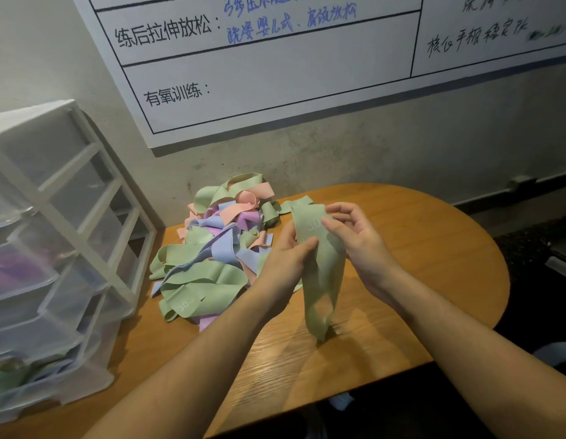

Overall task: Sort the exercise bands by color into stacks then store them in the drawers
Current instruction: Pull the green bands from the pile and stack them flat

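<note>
Wooden table against the wall: I've got both hands pinching one green band just right of the mixed pile, left hand mid-strip, right hand near its top; drawers sit left of the pile.

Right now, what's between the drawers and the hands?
In the head view, the mixed pile of bands lies on the table between the drawers and both hands.

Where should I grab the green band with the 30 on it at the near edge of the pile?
Probably pinch the folded end of the green band beside its "30", coming from the near side: that end lies on top at the pile's edge, uncovered.
</note>
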`<state>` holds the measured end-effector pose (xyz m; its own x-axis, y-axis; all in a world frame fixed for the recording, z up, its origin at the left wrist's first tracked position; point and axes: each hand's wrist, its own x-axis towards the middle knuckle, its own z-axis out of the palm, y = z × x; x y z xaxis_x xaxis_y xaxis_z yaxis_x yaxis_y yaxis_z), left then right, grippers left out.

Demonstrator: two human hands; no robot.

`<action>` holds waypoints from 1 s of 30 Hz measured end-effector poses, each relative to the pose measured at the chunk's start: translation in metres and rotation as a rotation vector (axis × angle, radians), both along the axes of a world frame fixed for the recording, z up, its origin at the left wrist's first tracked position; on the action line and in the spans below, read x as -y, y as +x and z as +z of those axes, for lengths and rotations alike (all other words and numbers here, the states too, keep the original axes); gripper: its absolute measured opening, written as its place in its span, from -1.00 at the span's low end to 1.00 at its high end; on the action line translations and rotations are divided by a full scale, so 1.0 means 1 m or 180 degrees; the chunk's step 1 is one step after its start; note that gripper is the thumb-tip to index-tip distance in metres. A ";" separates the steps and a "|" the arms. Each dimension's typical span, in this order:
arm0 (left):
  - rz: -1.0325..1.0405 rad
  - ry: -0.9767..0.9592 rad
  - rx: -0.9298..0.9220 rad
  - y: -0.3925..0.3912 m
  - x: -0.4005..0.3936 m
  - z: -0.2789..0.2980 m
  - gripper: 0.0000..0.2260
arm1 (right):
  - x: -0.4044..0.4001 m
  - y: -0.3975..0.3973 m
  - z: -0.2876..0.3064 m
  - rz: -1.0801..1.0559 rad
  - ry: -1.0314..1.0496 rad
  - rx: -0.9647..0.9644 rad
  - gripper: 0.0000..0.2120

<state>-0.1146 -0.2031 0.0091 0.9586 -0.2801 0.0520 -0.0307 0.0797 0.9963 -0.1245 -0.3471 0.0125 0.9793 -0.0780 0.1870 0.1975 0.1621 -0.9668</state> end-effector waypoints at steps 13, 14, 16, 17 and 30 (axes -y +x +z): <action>0.0226 -0.1482 -0.1171 0.053 0.058 0.003 -0.63 | 0.051 0.005 -0.059 0.0440 -0.1298 -0.0999 -0.74; 0.0295 -0.1523 -0.1331 0.061 0.062 -0.001 -0.63 | 0.056 0.007 -0.064 0.0527 -0.1403 -0.1036 -0.80; 0.0342 -0.1488 -0.1620 0.075 0.071 -0.008 -0.70 | 0.069 0.011 -0.074 0.0479 -0.1462 -0.1127 -0.86; 0.0348 -0.1393 -0.1692 0.082 0.075 -0.014 -0.75 | 0.074 0.012 -0.078 0.0385 -0.1388 -0.1188 -0.89; 0.0465 0.0268 -0.1714 0.140 0.116 -0.099 -0.72 | 0.103 0.016 -0.134 0.0051 -0.3543 -0.1143 -0.49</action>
<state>0.0252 -0.3193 -0.0902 0.8726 -0.1246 -0.4722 0.4792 0.0323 0.8771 -0.1081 -0.4502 -0.1212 0.9891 -0.0327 -0.1432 -0.1103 -0.8095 -0.5766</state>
